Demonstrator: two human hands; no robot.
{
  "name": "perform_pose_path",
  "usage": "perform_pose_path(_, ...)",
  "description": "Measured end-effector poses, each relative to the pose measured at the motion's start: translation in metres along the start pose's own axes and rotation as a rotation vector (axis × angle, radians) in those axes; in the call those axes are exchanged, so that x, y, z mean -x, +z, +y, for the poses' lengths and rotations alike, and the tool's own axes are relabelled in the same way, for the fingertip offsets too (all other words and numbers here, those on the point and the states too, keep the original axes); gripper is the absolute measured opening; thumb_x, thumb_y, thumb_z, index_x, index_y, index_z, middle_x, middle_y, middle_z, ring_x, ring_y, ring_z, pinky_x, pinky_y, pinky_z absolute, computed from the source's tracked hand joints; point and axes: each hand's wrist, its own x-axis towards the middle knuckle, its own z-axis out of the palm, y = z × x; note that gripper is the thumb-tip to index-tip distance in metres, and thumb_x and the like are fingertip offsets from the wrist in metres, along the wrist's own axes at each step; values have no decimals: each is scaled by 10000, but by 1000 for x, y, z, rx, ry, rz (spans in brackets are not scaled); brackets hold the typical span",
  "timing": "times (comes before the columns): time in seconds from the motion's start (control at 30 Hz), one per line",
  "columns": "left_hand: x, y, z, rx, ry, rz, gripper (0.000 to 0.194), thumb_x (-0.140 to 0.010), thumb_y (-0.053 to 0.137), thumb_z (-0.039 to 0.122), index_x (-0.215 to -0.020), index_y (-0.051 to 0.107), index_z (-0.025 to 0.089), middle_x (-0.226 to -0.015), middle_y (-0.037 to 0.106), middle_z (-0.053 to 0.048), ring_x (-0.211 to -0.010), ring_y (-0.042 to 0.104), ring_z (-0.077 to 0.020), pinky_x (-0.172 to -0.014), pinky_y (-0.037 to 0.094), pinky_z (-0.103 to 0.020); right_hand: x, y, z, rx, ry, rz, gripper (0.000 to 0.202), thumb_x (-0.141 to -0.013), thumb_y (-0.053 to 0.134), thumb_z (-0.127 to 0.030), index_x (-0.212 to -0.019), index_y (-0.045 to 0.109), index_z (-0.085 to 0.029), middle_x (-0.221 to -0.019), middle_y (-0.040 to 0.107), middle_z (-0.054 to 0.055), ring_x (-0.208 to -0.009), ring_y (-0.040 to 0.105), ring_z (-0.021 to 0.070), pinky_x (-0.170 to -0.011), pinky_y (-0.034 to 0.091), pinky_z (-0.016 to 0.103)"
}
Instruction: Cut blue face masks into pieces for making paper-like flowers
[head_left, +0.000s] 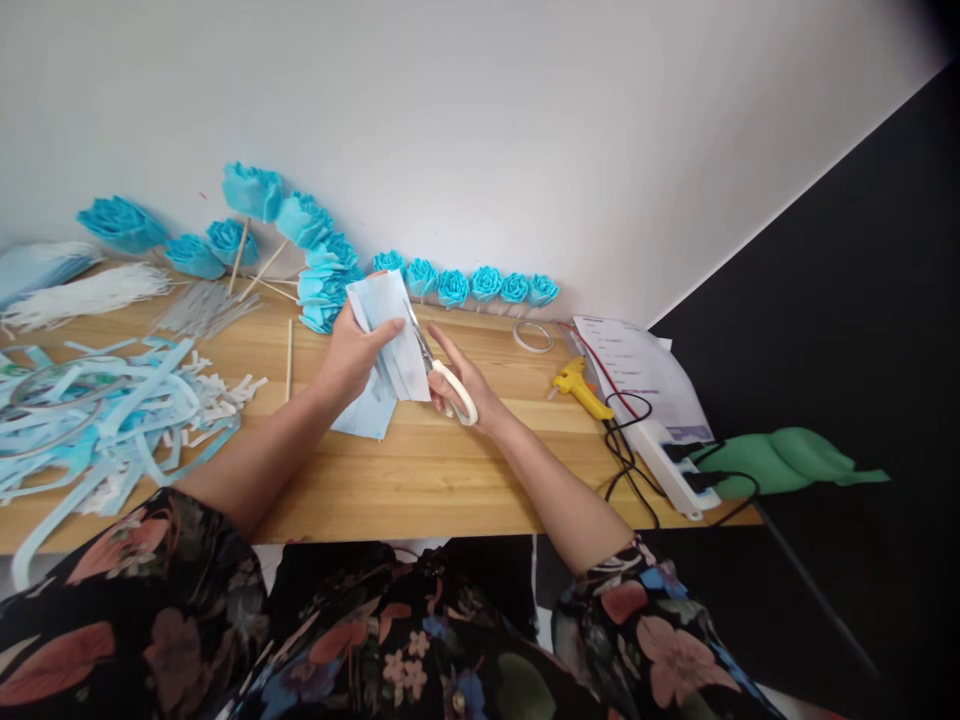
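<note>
My left hand (360, 350) grips a folded white and pale blue sheet (401, 355) in front of me, thumb across its face. White-handled scissors (457, 390) are in my right hand (465, 385), with one finger stretched out beside the blades. The blades lie against the right part of the sheet; whether they are cutting into it cannot be made out. Below, a light blue piece (367, 412) lies on the wooden table (442, 490), partly hidden by the held sheet and my left hand.
Blue paper flowers (453, 288) line the wall, some on sticks. Blue and white strips (97, 420) heap at the left. At the right are a yellow glue gun (581, 388), printed paper (637, 370), a power strip (675, 470) and a green object (787, 460).
</note>
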Motion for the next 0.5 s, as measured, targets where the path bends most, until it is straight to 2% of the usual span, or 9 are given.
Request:
perform_pose_path(0.27, 4, 5, 10, 40, -46, -21, 680, -672, 820, 298, -1298, 569, 209, -1232, 660, -100, -1133, 640, -294, -1012, 522, -458, 3, -2, -2, 33, -36, -1, 999, -820, 642, -672, -1584, 182, -221, -710, 569, -31, -523, 501, 98, -479, 413, 228)
perform_pose_path(0.5, 4, 4, 10, 54, -25, 0, 699, -656, 833, 311, -1299, 574, 217, -1320, 619, -97, -1173, 610, -293, -1044, 499, -459, 2, -4, -1, 72, -25, -2, 968, -836, 629, -660, -1584, 181, -239, -729, 588, -22, -534, 522, 107, -482, 434, 238)
